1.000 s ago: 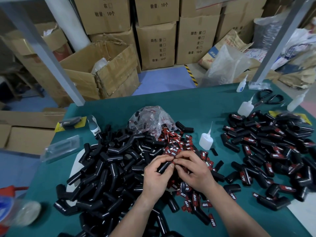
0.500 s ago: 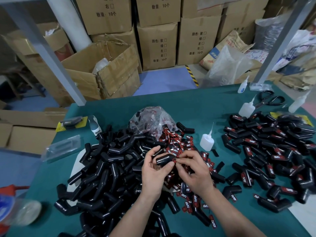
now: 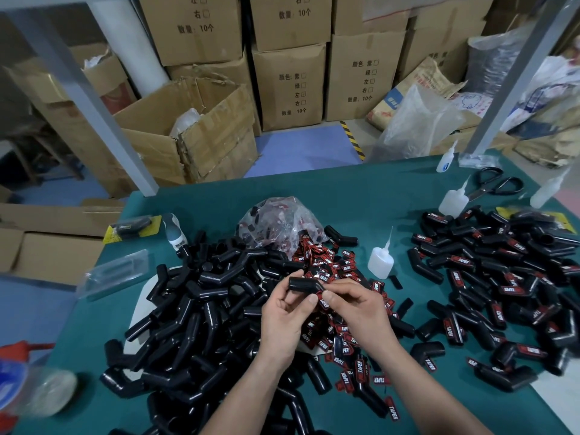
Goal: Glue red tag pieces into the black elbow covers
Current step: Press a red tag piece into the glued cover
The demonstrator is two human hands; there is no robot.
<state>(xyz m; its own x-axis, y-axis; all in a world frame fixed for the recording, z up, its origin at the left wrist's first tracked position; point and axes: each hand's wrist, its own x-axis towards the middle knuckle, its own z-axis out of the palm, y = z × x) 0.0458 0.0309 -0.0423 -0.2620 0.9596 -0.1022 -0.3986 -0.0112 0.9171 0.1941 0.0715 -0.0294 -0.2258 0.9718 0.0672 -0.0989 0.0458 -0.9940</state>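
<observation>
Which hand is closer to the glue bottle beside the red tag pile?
Right. The right hand, pinching a red tag, is below-left of the glue bottle, not touching; the left hand, holding a black elbow cover, is farther left.

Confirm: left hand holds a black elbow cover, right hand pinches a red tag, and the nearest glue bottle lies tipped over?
No: in the head view the nearest glue bottle stands upright, nozzle up. The left hand does hold a black elbow cover and the right hand pinches a red tag.
</observation>
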